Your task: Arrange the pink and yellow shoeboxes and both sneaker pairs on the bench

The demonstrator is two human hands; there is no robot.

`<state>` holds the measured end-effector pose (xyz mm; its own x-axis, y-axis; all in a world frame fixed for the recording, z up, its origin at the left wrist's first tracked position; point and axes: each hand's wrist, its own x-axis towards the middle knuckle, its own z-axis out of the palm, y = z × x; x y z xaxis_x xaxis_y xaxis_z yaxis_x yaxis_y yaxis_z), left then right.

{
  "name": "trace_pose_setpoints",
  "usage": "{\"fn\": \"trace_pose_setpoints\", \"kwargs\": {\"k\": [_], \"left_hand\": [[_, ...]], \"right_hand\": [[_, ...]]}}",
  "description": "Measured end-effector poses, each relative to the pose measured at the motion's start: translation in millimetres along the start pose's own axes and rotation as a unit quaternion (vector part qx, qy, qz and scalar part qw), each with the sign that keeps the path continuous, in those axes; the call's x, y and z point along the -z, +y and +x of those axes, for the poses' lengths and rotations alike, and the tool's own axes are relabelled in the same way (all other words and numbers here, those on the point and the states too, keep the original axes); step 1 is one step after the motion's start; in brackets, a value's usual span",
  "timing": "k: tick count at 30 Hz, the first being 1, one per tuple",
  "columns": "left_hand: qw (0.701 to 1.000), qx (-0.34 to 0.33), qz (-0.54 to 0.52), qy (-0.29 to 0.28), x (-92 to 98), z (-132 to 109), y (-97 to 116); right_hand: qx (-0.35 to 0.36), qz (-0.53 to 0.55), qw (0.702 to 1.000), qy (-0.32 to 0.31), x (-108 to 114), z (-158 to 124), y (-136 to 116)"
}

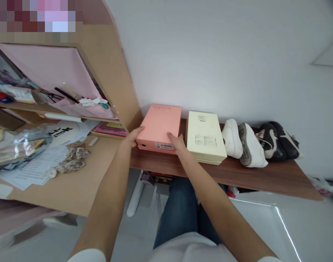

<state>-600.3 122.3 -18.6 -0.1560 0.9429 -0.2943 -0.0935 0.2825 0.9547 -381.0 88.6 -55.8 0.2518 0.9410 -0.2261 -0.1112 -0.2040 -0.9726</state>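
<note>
A pink shoebox (161, 125) lies on the dark wooden shelf (155, 162) against the wall. My left hand (133, 137) grips its front left corner, thumb on the lid and fingers at the side. At the front right corner, my right hand (176, 141) has its thumb on top and its other fingers around the edge. Just right of the pink box sits a pale yellow shoebox (204, 134), which neither hand touches.
White shoes (232, 138) and black shoes (273, 142) stand on the shelf's right part. To the left, a desk (101, 156) holds papers, plastic bags and a brown scrunchie-like item (73, 158). The desk's upright side panel borders the pink box.
</note>
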Motion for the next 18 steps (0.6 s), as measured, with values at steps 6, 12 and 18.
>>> {"fn": "trace_pose_setpoints", "kwargs": {"k": [6,12,18], "left_hand": [[0.996,0.045,-0.059,-0.045,3.4,-4,-5],[0.996,-0.004,-0.073,-0.049,3.3,-14,-14],[0.995,-0.001,-0.087,-0.048,0.2,-14,-14]], "right_hand": [[-0.045,0.007,0.999,0.003,1,-7,-9],[-0.077,0.015,0.997,0.017,1,-10,-12],[-0.101,0.063,0.993,-0.020,-1,-15,-18]]}}
